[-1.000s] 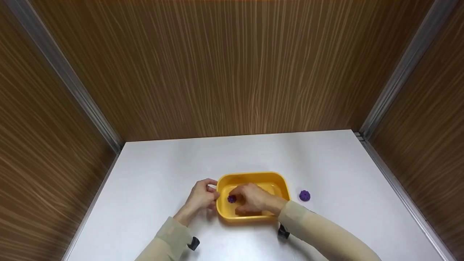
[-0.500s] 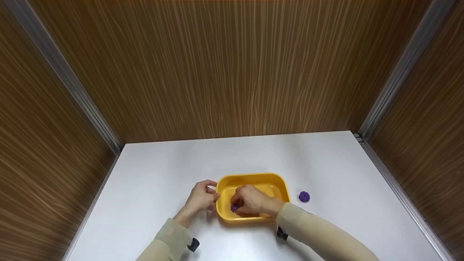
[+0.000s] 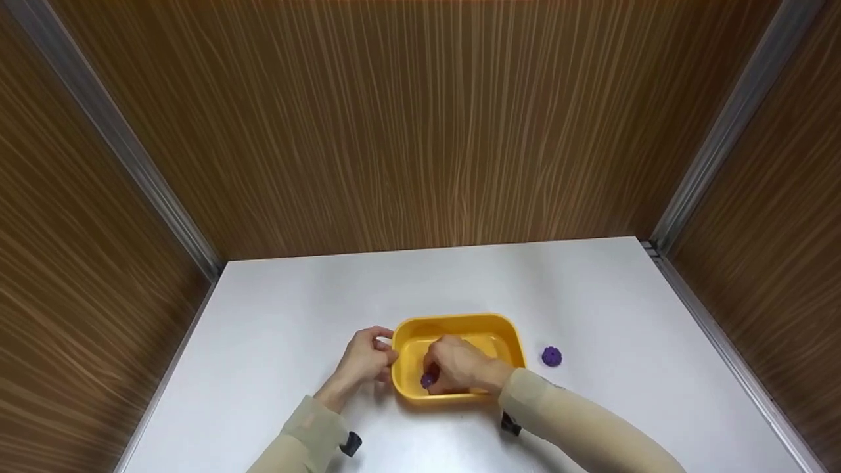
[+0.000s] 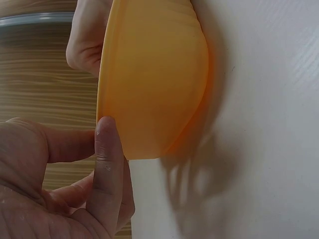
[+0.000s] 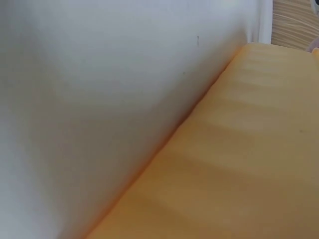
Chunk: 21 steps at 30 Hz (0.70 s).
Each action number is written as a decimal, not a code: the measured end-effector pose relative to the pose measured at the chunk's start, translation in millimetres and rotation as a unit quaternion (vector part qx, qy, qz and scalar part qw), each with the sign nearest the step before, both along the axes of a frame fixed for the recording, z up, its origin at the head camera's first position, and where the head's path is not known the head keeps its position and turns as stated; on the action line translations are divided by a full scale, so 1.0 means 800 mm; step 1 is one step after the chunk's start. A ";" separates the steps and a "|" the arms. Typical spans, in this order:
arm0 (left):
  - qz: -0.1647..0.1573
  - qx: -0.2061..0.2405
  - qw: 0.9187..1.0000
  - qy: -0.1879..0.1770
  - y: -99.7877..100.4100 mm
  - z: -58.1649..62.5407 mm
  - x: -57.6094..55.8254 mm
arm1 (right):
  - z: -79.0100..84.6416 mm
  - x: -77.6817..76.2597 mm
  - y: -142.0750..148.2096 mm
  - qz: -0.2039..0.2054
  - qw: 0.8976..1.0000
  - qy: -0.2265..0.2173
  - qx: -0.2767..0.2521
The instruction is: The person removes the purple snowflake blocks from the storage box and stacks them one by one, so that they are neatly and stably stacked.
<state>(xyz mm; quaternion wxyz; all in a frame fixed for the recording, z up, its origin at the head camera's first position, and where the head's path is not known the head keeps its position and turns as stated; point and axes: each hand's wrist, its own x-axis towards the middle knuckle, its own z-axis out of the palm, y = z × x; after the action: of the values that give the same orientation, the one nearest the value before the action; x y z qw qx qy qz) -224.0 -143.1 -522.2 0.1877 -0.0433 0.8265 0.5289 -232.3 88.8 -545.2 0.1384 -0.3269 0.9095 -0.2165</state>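
Observation:
A yellow rectangular plastic tub stands on the white table. In the head view, my left hand holds its left end. The left wrist view shows the thumb and fingers pinching the rim of the tub. Inside the tub, my right hand pinches a small purple flower-shaped piece near the left front part of the floor; the fingers partly cover it. In the right wrist view only the tub's ribbed outer wall fills the near part, and the right hand is out of sight.
A second purple flower-shaped piece lies on the white table, right of the tub. Wood-grain panels with metal corner strips enclose the table at the back and both sides.
The right hand's fingers have come together on the purple piece in the tub. That piece has moved toward the tub's front side and tilted. The left hand keeps its place.

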 end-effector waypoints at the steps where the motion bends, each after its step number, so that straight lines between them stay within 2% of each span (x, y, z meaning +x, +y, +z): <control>1: 0.001 0.000 1.000 0.000 0.000 0.000 0.000 | 0.000 0.000 0.001 -0.001 1.000 0.003 -0.002; 5: 0.001 0.014 1.000 0.001 0.000 0.000 0.000 | 0.004 0.000 0.009 -0.007 1.000 0.017 -0.015; 12: -0.003 0.020 1.000 0.003 0.000 -0.001 0.000 | 0.026 -0.001 0.031 -0.025 0.999 0.014 -0.043; 17: -0.005 0.012 1.000 0.010 0.000 -0.001 0.000 | 0.039 0.000 0.049 -0.007 0.995 0.069 -0.078; 21: -0.004 0.011 1.000 0.011 0.000 -0.002 0.001 | 0.044 0.000 0.065 0.000 0.991 0.097 -0.092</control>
<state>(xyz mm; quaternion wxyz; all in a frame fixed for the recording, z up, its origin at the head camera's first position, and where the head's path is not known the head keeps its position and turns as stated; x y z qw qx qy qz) -223.5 -142.7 -523.4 0.1814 -0.0324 0.8228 0.5377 -232.3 141.1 -509.6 0.0188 -0.3573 0.8949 -0.2667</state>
